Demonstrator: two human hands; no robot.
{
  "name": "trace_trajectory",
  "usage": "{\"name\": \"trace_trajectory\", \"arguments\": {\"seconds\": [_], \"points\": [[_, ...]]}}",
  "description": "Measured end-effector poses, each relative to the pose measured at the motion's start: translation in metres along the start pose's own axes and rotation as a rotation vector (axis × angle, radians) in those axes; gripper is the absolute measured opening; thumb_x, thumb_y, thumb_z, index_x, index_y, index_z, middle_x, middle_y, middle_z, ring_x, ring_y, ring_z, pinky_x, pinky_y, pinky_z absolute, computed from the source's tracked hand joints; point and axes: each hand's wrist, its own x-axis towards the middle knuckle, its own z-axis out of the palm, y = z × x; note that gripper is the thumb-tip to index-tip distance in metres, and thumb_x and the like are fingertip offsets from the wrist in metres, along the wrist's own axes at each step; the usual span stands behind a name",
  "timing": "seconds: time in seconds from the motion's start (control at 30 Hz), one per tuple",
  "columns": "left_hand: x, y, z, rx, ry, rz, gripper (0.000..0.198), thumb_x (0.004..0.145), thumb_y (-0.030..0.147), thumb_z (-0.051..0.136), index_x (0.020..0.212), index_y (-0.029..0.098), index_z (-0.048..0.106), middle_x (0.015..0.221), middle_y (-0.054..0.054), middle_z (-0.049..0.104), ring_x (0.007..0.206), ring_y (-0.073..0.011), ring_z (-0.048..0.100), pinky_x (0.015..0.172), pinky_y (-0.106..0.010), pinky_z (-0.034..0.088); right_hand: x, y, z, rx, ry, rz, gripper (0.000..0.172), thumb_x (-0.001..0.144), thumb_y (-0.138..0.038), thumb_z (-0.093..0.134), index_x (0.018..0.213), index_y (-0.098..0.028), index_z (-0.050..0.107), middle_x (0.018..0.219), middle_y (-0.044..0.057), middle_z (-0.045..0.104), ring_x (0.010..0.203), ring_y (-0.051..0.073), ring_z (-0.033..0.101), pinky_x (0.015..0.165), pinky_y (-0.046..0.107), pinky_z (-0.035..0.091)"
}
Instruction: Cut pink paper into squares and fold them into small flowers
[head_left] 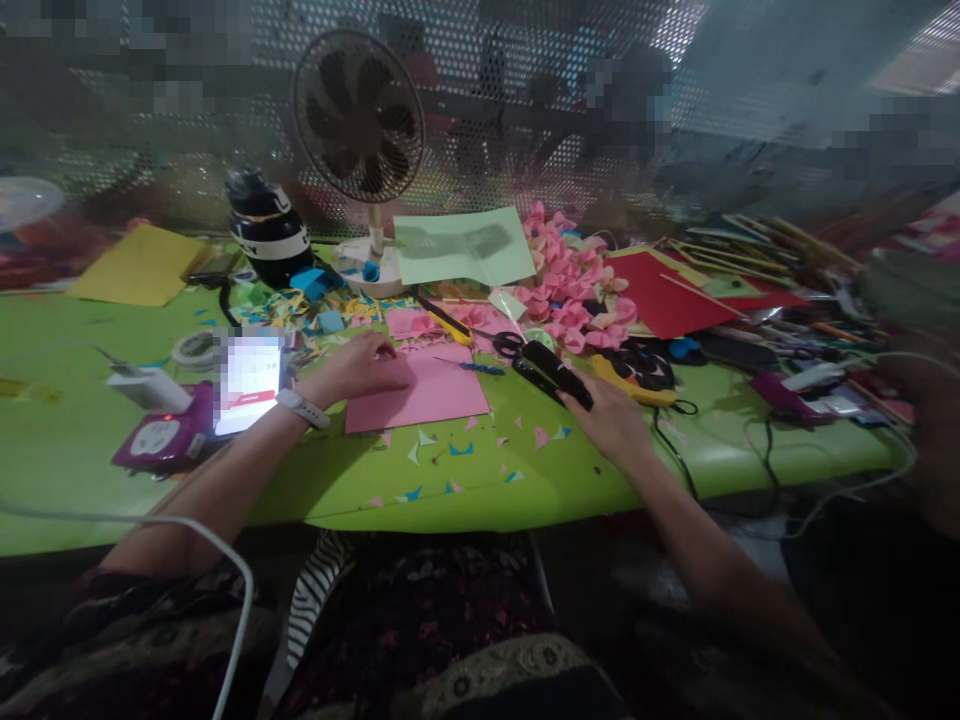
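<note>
**Flat pink paper sheet point(442, 395) touched by left hand point(361, 367)**

The sheet is laid on the green-covered desk point(540, 500), with the left grip spread apart on it. A long black two-armed tool point(546, 372) is clamped at its near end by the right hand's point(611, 415) grip. Small coloured paper scraps point(461, 449) are scattered in front; crumpled pink paper pieces point(566, 285) are heaped behind.

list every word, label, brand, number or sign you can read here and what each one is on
"Y", probably: on the white band of the dark bottle; the other lettering there is too unclear to read.
Unreadable: the white mark higher on the bottle.
Unreadable: the lit phone, its text too small and blurred.
Unreadable: the small label on the purple box.
No other text can be made out.
</note>
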Motion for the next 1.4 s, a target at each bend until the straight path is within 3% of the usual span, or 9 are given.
{"name": "trace_trajectory", "arguments": {"seconds": [0.13,0.4,0.63,0.73,0.83,0.93,1.1,1.27,1.4], "points": [[-0.004,0.006,-0.004,-0.043,-0.024,-0.009,0.042,0.078,0.046,0.073,0.109,0.02,0.066,0.112,-0.012,0.071,0.098,-0.0282,0.067,0.083,-0.042,0.055,0.0,0.002,0.001,0.021,0.003,-0.052,0.053,0.101,-0.05,0.052,0.144,-0.02,0.063,0.124,0.016,0.076,0.111,0.037,0.072,0.096,0.057,0.058],[-0.003,0.002,-0.002,0.03,-0.056,0.004,0.062,0.08,0.052,0.069,0.13,0.016,0.066,0.125,-0.016,0.07,0.109,-0.0334,0.066,0.091,-0.046,0.055,0.005,-0.026,-0.011,-0.036,0.091,-0.085,0.054,0.101,-0.042,0.051,0.146,-0.013,0.059,0.136,0.022,0.068,0.126,0.04,0.063,0.109,0.062,0.048],[-0.005,0.001,0.004,-0.008,-0.031,0.095,0.058,0.086,0.055,0.063,0.132,0.019,0.067,0.137,-0.015,0.067,0.124,-0.0324,0.062,0.105,-0.045,0.05,0.038,-0.09,0.003,0.106,-0.315,-0.351,0.051,0.103,-0.041,0.051,0.146,-0.014,0.059,0.144,0.016,0.065,0.133,0.032,0.06,0.112,0.049,0.05],[-0.008,0.001,0.008,0.085,0.029,0.041,0.081,0.08,0.067,0.069,0.14,0.013,0.061,0.141,-0.021,0.063,0.131,-0.039,0.057,0.109,-0.05,0.047,0.059,-0.107,0.018,0.07,-0.389,-0.415,0.042,0.103,-0.036,0.054,0.136,-0.012,0.066,0.136,0.018,0.068,0.129,0.032,0.061,0.11,0.048,0.05],[-0.007,-0.002,0.009,0.131,0.062,0.012,0.083,0.073,0.071,0.076,0.13,0.012,0.067,0.127,-0.021,0.068,0.123,-0.039,0.06,0.103,-0.047,0.049,0.072,-0.115,0.028,0.058,-0.396,-0.433,0.027,0.103,-0.027,0.053,0.116,-0.014,0.073,0.118,0.016,0.072,0.116,0.031,0.065,0.101,0.045,0.053],[-0.002,-0.004,0.006,0.062,0.051,-0.031,0.072,0.069,0.07,0.079,0.114,0.014,0.072,0.109,-0.016,0.072,0.102,-0.0327,0.067,0.083,-0.04,0.052,0.077,-0.115,0.035,0.067,-0.366,-0.407,0.021,0.101,-0.021,0.056,0.111,-0.014,0.073,0.114,0.016,0.072,0.112,0.03,0.065,0.098,0.043,0.053],[0.002,0.001,0.001,-0.079,-0.041,-0.05,0.041,0.07,0.056,0.082,0.074,0.019,0.065,0.071,-0.007,0.065,0.065,-0.0208,0.058,0.057,-0.033,0.038,0.077,-0.112,0.044,0.078,-0.293,-0.383,0.015,0.099,-0.019,0.058,0.103,-0.017,0.073,0.109,0.014,0.073,0.105,0.03,0.064,0.095,0.043,0.05],[-0.003,-0.003,-0.008,-0.331,0.103,-0.023,0.037,0.071,0.035,0.084,0.1,0.018,0.068,0.076,-0.004,0.07,0.063,-0.0163,0.06,0.055,-0.028,0.04,0.079,-0.107,0.039,0.229,-0.105,-0.284,0.017,0.101,-0.024,0.054,0.097,-0.02,0.07,0.097,0.011,0.071,0.094,0.027,0.063,0.086,0.042,0.049],[-0.007,-0.013,-0.027,-0.592,0.246,-0.033,0.041,0.075,0.041,0.085,0.106,0.017,0.072,0.075,-0.003,0.073,0.064,-0.0147,0.063,0.057,-0.027,0.046,0.083,-0.099,0.029,0.395,0.161,-0.213,0.016,0.102,-0.03,0.054,0.096,-0.022,0.067,0.098,0.009,0.07,0.096,0.026,0.063,0.086,0.042,0.051]]}}
